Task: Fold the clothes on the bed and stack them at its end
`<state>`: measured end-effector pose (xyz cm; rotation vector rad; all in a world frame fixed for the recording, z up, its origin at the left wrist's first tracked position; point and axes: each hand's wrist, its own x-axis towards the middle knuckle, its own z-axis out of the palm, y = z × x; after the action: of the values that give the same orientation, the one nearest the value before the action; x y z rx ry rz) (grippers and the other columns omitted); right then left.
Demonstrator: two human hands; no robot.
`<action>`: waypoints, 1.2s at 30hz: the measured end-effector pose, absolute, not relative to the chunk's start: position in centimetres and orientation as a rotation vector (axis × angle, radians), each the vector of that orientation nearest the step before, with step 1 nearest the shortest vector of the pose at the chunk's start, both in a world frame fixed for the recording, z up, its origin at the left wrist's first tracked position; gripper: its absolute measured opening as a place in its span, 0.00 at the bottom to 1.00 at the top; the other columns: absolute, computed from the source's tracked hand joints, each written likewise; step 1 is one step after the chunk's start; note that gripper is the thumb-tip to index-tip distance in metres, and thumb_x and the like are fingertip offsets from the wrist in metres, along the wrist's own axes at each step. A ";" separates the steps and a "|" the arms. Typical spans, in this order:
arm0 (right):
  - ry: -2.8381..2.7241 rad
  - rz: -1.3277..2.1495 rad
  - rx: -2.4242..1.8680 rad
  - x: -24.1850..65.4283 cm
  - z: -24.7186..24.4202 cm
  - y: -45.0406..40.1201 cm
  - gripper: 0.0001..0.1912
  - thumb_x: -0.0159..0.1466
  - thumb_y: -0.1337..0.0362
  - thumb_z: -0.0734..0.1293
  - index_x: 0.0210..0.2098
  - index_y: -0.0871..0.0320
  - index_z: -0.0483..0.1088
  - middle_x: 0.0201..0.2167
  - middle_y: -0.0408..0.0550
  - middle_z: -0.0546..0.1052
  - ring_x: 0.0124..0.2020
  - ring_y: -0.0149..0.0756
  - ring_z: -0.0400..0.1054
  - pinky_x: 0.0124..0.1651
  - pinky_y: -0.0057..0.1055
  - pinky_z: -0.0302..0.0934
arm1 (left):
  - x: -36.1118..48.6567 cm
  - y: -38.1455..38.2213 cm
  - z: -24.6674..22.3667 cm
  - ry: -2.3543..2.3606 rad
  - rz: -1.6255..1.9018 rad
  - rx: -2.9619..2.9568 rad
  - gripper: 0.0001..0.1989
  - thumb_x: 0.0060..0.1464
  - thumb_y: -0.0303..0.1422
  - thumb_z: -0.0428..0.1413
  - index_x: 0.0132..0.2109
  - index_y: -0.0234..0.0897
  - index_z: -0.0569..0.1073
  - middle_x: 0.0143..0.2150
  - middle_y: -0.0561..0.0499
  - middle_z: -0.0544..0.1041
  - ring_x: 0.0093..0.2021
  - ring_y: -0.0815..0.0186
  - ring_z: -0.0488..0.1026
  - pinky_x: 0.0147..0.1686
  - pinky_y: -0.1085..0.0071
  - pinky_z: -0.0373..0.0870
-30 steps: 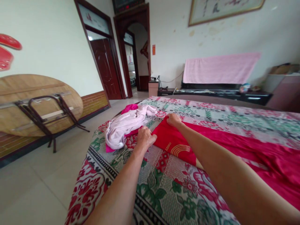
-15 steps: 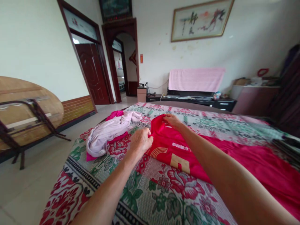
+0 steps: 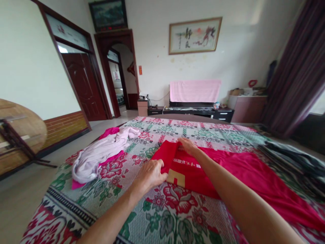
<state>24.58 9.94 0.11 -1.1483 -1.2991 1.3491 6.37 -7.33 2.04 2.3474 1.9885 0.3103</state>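
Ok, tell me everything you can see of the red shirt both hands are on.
The red shirt is a smooth, thin-looking fabric, lying flat on the floral bedspread. Its near end is folded over, showing white printed characters and a tan patch. The rest spreads away to the right, somewhat pinker there. The left hand grips the folded edge nearest the camera; the right hand presses the far edge. A pale garment lies apart, to its left.

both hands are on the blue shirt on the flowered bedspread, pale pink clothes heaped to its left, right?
Not quite: the shirt is red, not blue, as the head view shows. The left hand and right hand are on it, on the flowered bedspread, pale pink clothes heaped to its left.
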 end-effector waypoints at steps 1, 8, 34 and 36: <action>-1.362 1.282 -1.201 24.5 0.1 9.9 0.07 0.60 0.61 0.62 0.29 0.58 0.67 0.24 0.42 0.73 0.24 0.29 0.69 0.29 0.26 0.67 | 6.3 -7.4 2.2 1.996 0.290 2.342 0.13 0.50 0.39 0.55 0.43 0.41 0.75 0.37 0.48 0.80 0.40 0.59 0.76 0.39 0.68 0.67; -1.547 1.035 -1.423 22.9 0.4 10.7 0.10 0.50 0.69 0.69 0.33 0.61 0.71 0.12 0.35 0.63 0.14 0.24 0.56 0.17 0.19 0.50 | 5.7 -6.9 2.7 2.036 0.309 2.298 0.13 0.52 0.32 0.50 0.40 0.38 0.78 0.36 0.45 0.81 0.40 0.60 0.76 0.40 0.68 0.65; -1.329 1.104 -1.247 28.7 -0.2 9.5 0.17 0.50 0.73 0.66 0.40 0.60 0.68 0.30 0.41 0.73 0.24 0.25 0.66 0.22 0.20 0.59 | 9.7 -7.7 3.0 1.518 0.835 2.292 0.13 0.57 0.38 0.52 0.40 0.38 0.80 0.33 0.50 0.80 0.34 0.67 0.75 0.39 0.73 0.68; -1.338 1.070 -1.300 28.9 -0.6 9.4 0.17 0.51 0.71 0.66 0.41 0.60 0.68 0.31 0.42 0.74 0.24 0.26 0.67 0.23 0.21 0.61 | 8.6 -7.0 2.8 1.632 0.899 2.286 0.12 0.58 0.35 0.51 0.38 0.38 0.79 0.34 0.50 0.80 0.35 0.67 0.75 0.40 0.73 0.67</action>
<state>28.85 9.41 -0.57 -1.2995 -1.3376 1.0696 8.64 -7.03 2.82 2.2863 1.6319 0.8992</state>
